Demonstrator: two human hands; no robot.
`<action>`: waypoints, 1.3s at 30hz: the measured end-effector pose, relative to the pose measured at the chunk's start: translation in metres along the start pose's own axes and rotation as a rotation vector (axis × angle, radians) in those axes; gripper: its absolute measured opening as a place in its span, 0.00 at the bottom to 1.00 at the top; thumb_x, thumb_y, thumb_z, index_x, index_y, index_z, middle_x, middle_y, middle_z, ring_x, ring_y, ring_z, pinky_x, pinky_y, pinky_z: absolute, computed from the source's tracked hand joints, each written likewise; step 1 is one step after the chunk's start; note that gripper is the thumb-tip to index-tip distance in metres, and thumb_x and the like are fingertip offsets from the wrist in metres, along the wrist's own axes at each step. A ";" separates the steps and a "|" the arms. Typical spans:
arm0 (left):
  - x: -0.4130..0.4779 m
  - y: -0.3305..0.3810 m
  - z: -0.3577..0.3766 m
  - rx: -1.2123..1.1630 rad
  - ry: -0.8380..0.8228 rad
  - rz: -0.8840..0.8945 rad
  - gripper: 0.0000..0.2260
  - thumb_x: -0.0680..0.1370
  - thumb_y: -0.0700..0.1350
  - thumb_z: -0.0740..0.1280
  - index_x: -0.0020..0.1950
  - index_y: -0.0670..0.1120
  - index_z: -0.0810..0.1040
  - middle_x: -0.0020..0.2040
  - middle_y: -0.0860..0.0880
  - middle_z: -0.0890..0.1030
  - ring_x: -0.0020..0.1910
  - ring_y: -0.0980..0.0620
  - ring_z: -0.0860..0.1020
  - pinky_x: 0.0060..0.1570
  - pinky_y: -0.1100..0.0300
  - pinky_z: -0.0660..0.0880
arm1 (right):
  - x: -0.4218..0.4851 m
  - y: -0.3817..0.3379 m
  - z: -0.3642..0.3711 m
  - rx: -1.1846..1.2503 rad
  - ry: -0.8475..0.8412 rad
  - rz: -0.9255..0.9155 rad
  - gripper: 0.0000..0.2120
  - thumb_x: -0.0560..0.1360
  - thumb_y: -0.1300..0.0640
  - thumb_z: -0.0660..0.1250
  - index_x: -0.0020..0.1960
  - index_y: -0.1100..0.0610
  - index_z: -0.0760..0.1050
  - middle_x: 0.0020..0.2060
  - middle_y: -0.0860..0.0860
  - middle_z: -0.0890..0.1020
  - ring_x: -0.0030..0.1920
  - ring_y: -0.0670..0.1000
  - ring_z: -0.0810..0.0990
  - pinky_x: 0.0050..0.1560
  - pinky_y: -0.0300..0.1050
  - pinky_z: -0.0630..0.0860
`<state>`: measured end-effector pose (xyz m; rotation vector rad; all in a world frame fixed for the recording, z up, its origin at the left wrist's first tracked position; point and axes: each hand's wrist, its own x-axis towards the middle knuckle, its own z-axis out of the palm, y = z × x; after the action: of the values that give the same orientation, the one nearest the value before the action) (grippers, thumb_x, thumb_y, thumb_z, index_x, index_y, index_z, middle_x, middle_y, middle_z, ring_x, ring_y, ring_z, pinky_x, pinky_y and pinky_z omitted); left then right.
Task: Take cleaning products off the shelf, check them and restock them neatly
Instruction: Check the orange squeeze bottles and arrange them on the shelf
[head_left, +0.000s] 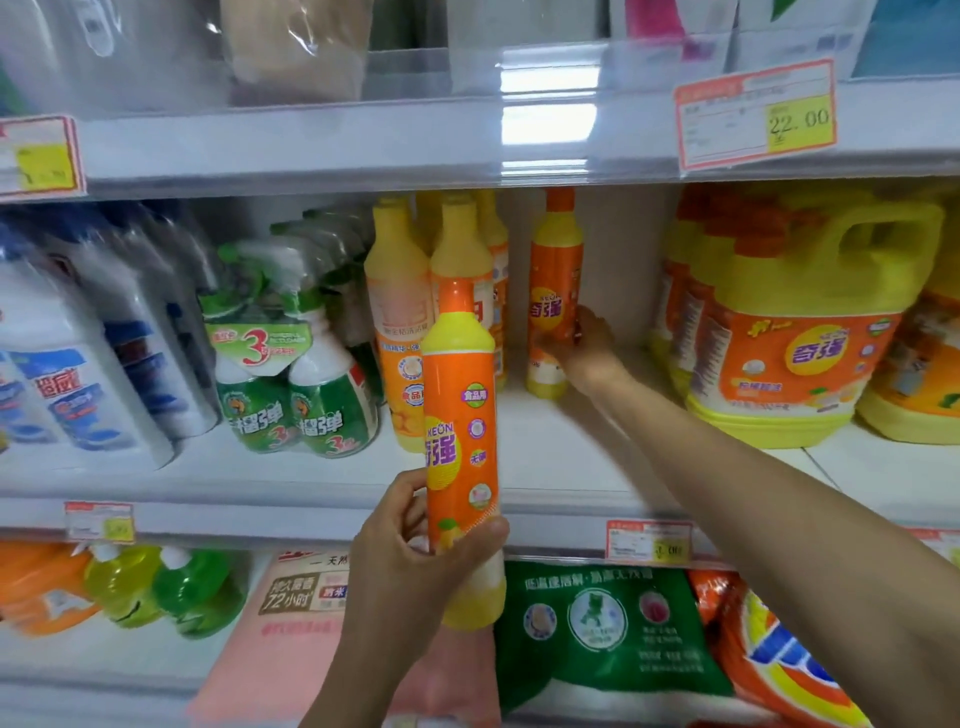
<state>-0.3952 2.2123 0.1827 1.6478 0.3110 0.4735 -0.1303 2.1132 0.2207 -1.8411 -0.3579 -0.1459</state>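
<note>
At frame centre, left hand (410, 561) fingers curl round one orange bottle (460, 441) held off the shelf (571, 457), right hand (587, 348) fingers grip the rear bottle (555, 291); restocking apparently remains.

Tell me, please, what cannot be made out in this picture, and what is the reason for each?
All in the head view.
1. Lower label of the held bottle, covered by the left hand gripping it.
2. Fingertips of the right hand, behind the shelf bottle it grips.
3. Price on the left tag, blurred and cut by the left edge.
4. Small tag under the shelf, too small and blurred to read.
</note>
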 end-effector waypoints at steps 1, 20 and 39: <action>0.000 -0.001 0.000 -0.006 0.005 -0.001 0.29 0.54 0.59 0.78 0.53 0.53 0.79 0.47 0.53 0.86 0.44 0.52 0.85 0.48 0.46 0.81 | -0.006 0.000 -0.003 0.011 -0.002 -0.013 0.24 0.73 0.57 0.74 0.66 0.61 0.72 0.57 0.56 0.81 0.52 0.54 0.82 0.49 0.40 0.79; -0.055 0.031 0.017 -0.277 -0.296 -0.065 0.29 0.56 0.52 0.76 0.57 0.50 0.80 0.50 0.48 0.86 0.48 0.50 0.84 0.40 0.62 0.80 | -0.207 -0.034 -0.108 0.726 -0.358 0.232 0.18 0.73 0.57 0.66 0.61 0.60 0.76 0.48 0.54 0.86 0.47 0.50 0.85 0.47 0.44 0.83; -0.091 0.006 0.031 -0.326 -0.360 -0.148 0.32 0.59 0.49 0.77 0.63 0.45 0.77 0.56 0.44 0.84 0.54 0.43 0.83 0.46 0.54 0.82 | -0.262 -0.011 -0.099 0.787 -0.318 0.396 0.23 0.73 0.53 0.67 0.66 0.56 0.72 0.58 0.56 0.83 0.58 0.55 0.83 0.58 0.50 0.80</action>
<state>-0.4607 2.1424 0.1749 1.3474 0.0798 0.1029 -0.3735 1.9775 0.1867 -1.1118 -0.2146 0.5035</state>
